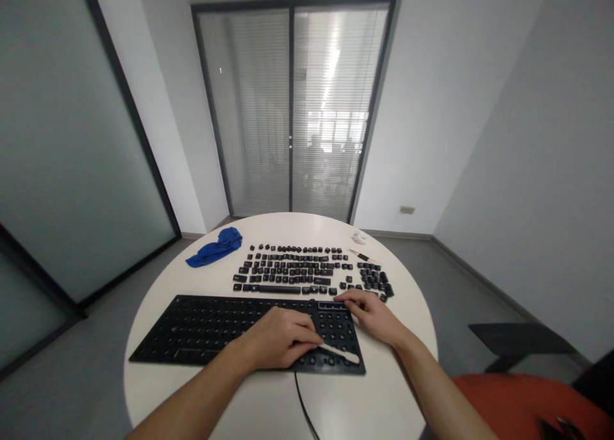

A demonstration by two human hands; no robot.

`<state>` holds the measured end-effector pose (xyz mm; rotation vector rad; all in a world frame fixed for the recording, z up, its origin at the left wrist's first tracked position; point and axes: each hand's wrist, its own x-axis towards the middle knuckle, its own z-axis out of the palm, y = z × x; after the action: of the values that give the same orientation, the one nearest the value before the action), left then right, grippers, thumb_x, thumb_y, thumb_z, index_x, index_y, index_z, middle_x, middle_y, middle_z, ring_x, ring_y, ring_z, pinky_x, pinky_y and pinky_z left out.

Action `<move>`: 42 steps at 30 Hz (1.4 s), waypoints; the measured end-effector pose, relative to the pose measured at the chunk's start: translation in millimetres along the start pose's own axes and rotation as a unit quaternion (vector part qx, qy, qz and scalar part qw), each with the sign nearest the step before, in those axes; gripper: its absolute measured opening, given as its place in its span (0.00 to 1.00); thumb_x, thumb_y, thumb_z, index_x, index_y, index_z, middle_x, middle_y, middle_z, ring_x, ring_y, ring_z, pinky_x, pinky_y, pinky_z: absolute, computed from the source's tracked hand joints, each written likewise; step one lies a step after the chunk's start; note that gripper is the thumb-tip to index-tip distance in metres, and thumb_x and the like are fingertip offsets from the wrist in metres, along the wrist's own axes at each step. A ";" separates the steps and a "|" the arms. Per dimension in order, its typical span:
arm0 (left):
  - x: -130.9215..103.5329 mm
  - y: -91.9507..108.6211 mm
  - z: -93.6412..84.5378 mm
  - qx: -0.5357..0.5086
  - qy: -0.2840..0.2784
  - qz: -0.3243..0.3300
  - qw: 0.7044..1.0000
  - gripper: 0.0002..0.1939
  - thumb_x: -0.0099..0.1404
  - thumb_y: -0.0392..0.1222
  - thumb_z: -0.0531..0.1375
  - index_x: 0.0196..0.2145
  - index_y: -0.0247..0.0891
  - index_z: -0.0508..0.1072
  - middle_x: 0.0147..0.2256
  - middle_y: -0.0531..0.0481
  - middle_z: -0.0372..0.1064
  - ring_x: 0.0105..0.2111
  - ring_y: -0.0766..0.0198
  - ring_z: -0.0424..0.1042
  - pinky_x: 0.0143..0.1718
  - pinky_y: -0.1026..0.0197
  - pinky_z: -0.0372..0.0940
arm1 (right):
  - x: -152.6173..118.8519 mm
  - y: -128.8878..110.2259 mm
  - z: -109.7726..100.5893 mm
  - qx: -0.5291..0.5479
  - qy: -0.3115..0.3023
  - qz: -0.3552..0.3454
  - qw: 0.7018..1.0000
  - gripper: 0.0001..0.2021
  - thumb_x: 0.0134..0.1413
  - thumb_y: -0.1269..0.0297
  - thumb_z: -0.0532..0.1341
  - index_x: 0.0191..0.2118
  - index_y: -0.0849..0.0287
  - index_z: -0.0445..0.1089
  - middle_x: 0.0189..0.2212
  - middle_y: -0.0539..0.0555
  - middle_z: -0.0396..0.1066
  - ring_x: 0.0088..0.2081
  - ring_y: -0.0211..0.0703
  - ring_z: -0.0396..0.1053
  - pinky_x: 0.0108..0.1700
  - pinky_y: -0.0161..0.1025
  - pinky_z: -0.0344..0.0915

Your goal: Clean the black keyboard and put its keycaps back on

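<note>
- Our left grip [293, 336] holds a white brush [341, 352] at the stripped keyboard [206, 325], apparently cleaning.
- Our right grip [348, 302] touches its edge, closure unclear.
- Next needs steady bracing.

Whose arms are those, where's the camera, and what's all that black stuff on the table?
There's no machine here, just a person's two bare hands. There is one picture, taken by a camera worn on that person's head, looking forward and down, so you see the arms almost as if they were yours.

On the round white table lies a black keyboard, with a cable at its near side. Beyond it are lots of loose keys, many in rows, and a crumpled blue cloth.

The left hand holds a thin white stick, maybe a brush, over the keyboard's right part. The right hand is at its far right corner.
</note>
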<state>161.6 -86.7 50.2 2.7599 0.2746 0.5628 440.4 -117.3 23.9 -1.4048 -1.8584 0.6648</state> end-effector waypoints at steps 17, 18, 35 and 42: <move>13.1 -3.6 20.6 0.156 0.092 -0.054 0.982 0.11 0.74 0.39 0.54 0.46 0.40 0.76 0.36 0.49 0.74 0.36 0.64 0.74 0.34 0.65 0.67 | 0.7 -1.5 -0.3 0.012 -0.006 -0.017 1.000 0.15 0.61 0.61 0.55 0.44 0.55 0.79 0.43 0.56 0.77 0.46 0.50 0.72 0.52 0.48 0.66; 14.1 -2.8 21.3 0.164 0.087 -0.059 0.981 0.11 0.74 0.39 0.54 0.46 0.40 0.76 0.36 0.49 0.74 0.36 0.63 0.74 0.34 0.66 0.67 | 0.9 -1.0 -0.1 0.011 -0.006 -0.016 1.000 0.15 0.61 0.61 0.55 0.44 0.55 0.79 0.43 0.56 0.77 0.46 0.50 0.72 0.52 0.48 0.66; 7.4 9.4 7.5 0.139 0.028 0.051 0.989 0.10 0.72 0.37 0.54 0.44 0.41 0.75 0.35 0.50 0.75 0.33 0.65 0.73 0.29 0.66 0.64 | 1.6 1.6 0.2 0.010 -0.004 -0.018 1.000 0.15 0.62 0.60 0.55 0.44 0.54 0.79 0.43 0.56 0.78 0.47 0.51 0.73 0.52 0.49 0.66; 3.1 9.9 4.2 0.087 -0.003 0.091 0.992 0.10 0.72 0.39 0.54 0.43 0.42 0.76 0.36 0.51 0.76 0.33 0.64 0.73 0.32 0.64 0.64 | 0.9 0.9 -0.5 0.012 -0.004 -0.016 1.000 0.14 0.62 0.61 0.56 0.44 0.55 0.79 0.43 0.56 0.78 0.47 0.51 0.73 0.53 0.49 0.65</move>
<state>167.3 -96.3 50.9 2.9759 0.0725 0.6012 441.2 -116.1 23.8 -1.3572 -1.8689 0.6762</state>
